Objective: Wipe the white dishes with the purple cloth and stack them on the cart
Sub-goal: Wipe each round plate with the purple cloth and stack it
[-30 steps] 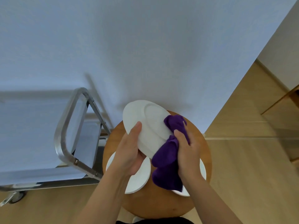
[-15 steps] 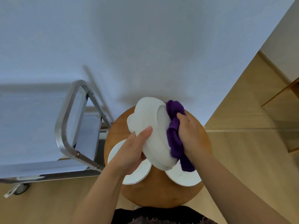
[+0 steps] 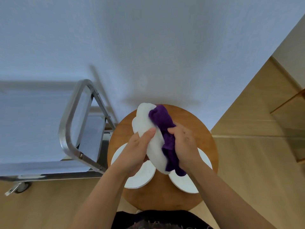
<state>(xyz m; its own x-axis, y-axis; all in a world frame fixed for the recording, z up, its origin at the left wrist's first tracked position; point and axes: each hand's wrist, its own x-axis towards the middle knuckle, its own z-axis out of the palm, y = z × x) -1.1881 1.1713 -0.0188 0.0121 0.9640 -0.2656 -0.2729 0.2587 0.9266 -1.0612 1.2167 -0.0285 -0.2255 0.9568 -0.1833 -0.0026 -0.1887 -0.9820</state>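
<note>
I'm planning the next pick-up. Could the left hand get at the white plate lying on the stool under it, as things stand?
Probably not yet. The left hand has its grip on the tilted dish that the purple cloth wipes. The plate lies right below, uncovered, so the way looks free once the dish is set down.

**Materials and finishes**

The purple cloth (image 3: 162, 128) under the right hand (image 3: 184, 146) looks soft and fuzzy. The white dish (image 3: 148, 129) in the left hand (image 3: 137, 154) is smooth glazed ceramic. Beneath both, the round table (image 3: 206, 146) is satiny wood; left of them, the cart (image 3: 69, 129) is brushed shiny metal.
</note>
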